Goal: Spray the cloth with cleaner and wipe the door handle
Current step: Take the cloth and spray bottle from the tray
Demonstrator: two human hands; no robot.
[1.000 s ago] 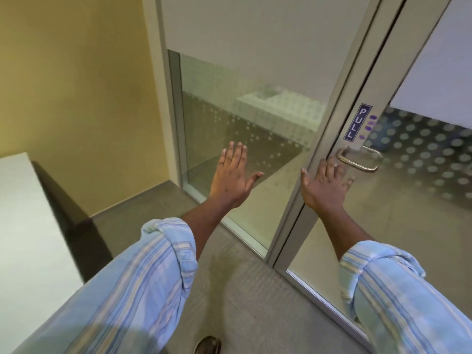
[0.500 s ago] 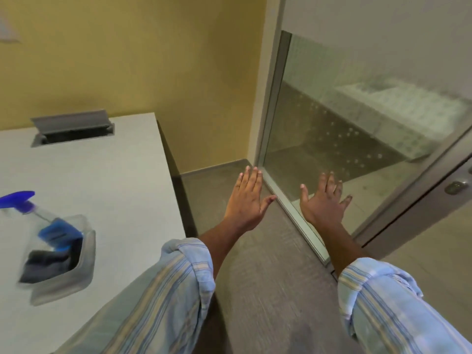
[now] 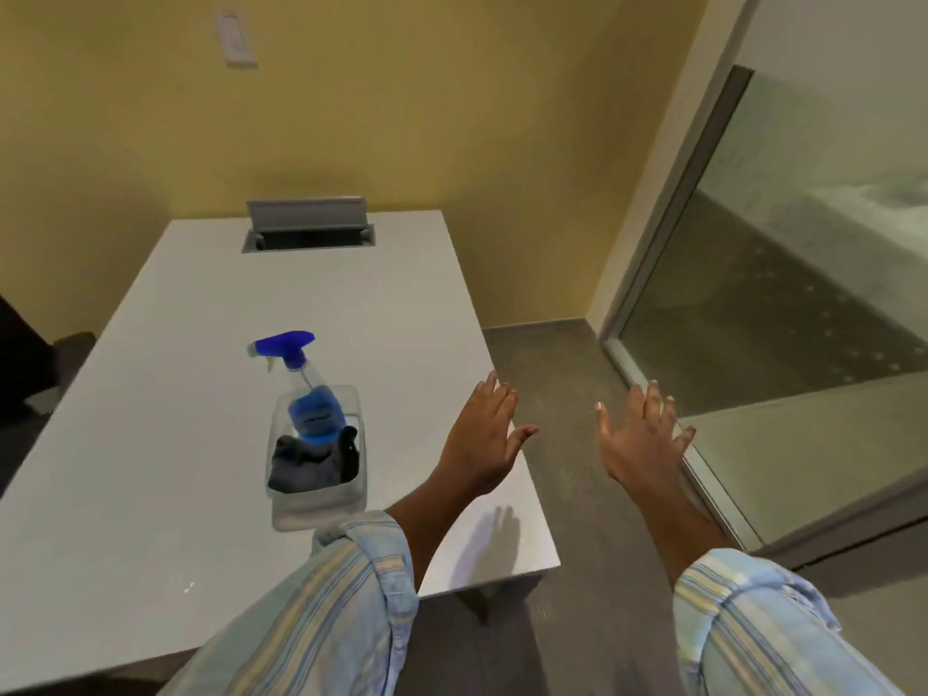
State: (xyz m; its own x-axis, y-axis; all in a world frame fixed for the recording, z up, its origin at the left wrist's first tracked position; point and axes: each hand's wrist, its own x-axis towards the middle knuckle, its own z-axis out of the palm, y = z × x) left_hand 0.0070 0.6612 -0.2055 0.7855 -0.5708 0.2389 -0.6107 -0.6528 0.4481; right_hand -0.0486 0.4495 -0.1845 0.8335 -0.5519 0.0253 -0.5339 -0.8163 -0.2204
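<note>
A clear spray bottle (image 3: 307, 399) with a blue trigger head and blue liquid leans in a clear plastic tray (image 3: 316, 504) on the white table (image 3: 150, 444). A dark grey cloth (image 3: 306, 469) is bunched in the tray under the bottle. My left hand (image 3: 484, 439) hovers flat over the table's right edge, to the right of the tray, fingers straight and holding nothing. My right hand (image 3: 638, 439) is spread open above the floor, between the table and the glass wall. The door handle is out of view.
A grey cable hatch (image 3: 309, 226) stands open at the table's far end. A yellow wall with a light switch (image 3: 236, 40) is behind. A glass panel (image 3: 783, 313) in a metal frame runs along the right. Grey carpet (image 3: 577, 545) lies between table and glass.
My view has swung left from the glass door and its handle to the table. The tray, bottle and cloth have come into full view. Both hands stayed open and empty.
</note>
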